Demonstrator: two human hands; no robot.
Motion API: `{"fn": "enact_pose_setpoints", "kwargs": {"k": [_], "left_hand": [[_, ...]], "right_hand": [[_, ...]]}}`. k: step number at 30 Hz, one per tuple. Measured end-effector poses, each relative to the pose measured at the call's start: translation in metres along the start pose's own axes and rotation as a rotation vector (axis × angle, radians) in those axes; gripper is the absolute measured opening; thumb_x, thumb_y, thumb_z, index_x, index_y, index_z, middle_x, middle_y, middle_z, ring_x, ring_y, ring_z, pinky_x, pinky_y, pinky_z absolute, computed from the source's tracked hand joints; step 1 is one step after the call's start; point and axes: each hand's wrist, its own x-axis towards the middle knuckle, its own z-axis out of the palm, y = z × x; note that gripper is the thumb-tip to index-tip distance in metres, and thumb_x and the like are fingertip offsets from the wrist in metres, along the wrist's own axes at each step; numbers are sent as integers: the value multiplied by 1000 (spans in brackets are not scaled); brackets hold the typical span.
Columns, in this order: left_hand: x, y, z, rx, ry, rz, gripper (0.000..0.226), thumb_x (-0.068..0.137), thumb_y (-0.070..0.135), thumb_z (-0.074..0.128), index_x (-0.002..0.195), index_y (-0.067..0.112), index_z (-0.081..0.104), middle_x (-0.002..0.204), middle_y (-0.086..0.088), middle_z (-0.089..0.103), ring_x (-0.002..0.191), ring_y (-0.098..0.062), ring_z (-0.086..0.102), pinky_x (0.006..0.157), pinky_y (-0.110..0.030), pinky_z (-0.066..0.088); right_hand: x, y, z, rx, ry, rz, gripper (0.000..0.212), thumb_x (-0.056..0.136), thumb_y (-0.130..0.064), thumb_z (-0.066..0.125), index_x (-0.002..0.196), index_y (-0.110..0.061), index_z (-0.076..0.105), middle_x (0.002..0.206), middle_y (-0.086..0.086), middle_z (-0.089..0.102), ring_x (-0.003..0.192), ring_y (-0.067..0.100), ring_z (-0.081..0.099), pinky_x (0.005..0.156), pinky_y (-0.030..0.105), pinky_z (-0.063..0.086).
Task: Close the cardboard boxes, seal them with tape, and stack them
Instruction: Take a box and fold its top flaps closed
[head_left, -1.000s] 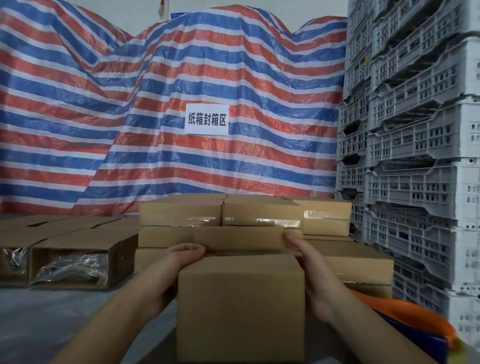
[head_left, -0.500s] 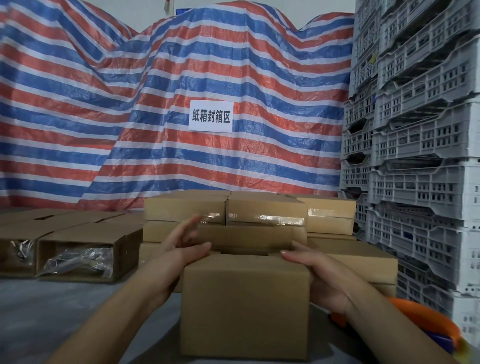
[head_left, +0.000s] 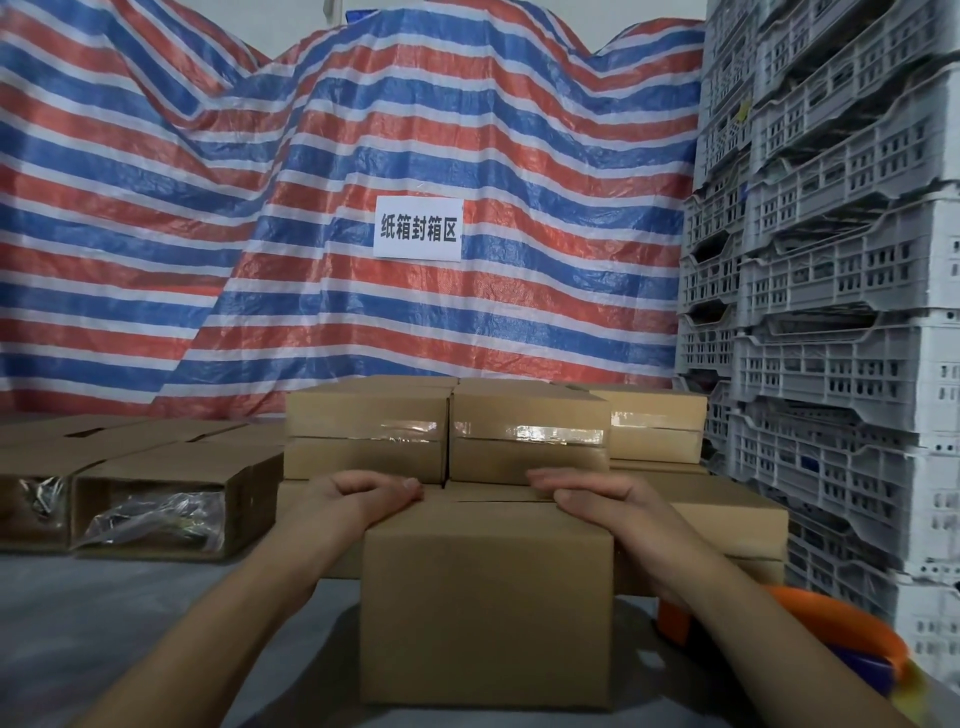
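On the bench, right of the unsealed open boxes (head_left: 156, 512), the left hand (head_left: 363, 493) and right hand (head_left: 587, 496) lie flat and apart on the near box (head_left: 485, 608), pinning its flaps for taping, before the sealed stack (head_left: 524, 431).

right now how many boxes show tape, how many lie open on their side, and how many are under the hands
stacked boxes with shiny tape showing: 3
open boxes with plastic inside, at the left: 2
box under the left hand and right hand, no tape visible: 1
Total: 6
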Motion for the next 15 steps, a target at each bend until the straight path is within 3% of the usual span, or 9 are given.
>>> {"fn": "enact_pose_setpoints", "kwargs": {"k": [3, 6, 10, 11, 13, 15], "left_hand": [[2, 0, -1, 21, -1, -7, 11, 84, 29, 72, 86, 23, 80, 88, 9, 76, 97, -13, 63, 79, -25, 42], [2, 9, -4, 148, -74, 18, 13, 90, 28, 67, 88, 21, 77, 93, 7, 74, 96, -13, 64, 75, -23, 43], [1, 38, 11, 712, -99, 146, 14, 98, 36, 54, 95, 30, 66, 89, 9, 66, 80, -1, 60, 62, -15, 42], [-3, 45, 20, 814, -96, 234, 18, 98, 43, 50, 100, 31, 64, 91, 11, 65, 82, 0, 59, 66, -15, 43], [-9, 50, 37, 947, -182, 417, 43, 94, 62, 43, 123, 33, 58, 118, 12, 62, 107, -5, 56, 86, -20, 43], [-12, 48, 50, 1136, -359, 449, 75, 88, 76, 35, 149, 33, 33, 154, 10, 36, 139, -12, 34, 108, -30, 27]], "right_hand": [[0, 1, -1, -58, -15, -53, 23, 93, -4, 61, 96, -18, 80, 108, -3, 77, 115, 5, 64, 99, 13, 45], [1, 2, -2, -88, -38, -70, 30, 94, -3, 60, 92, -24, 81, 108, -4, 77, 118, 5, 62, 104, 19, 41], [0, 1, -1, -85, -41, -95, 39, 96, -2, 58, 86, -31, 83, 107, -5, 77, 111, 6, 66, 96, 16, 46], [0, 1, -2, -84, -45, -99, 39, 96, -2, 58, 86, -31, 83, 107, -4, 77, 110, 8, 67, 93, 16, 47], [0, 2, -2, -84, -45, -91, 36, 96, -5, 58, 89, -30, 83, 110, -4, 77, 110, 10, 67, 94, 20, 47], [0, 3, -3, -90, -42, -84, 34, 96, -8, 59, 90, -32, 82, 110, -5, 76, 110, 9, 67, 94, 21, 47]]}}
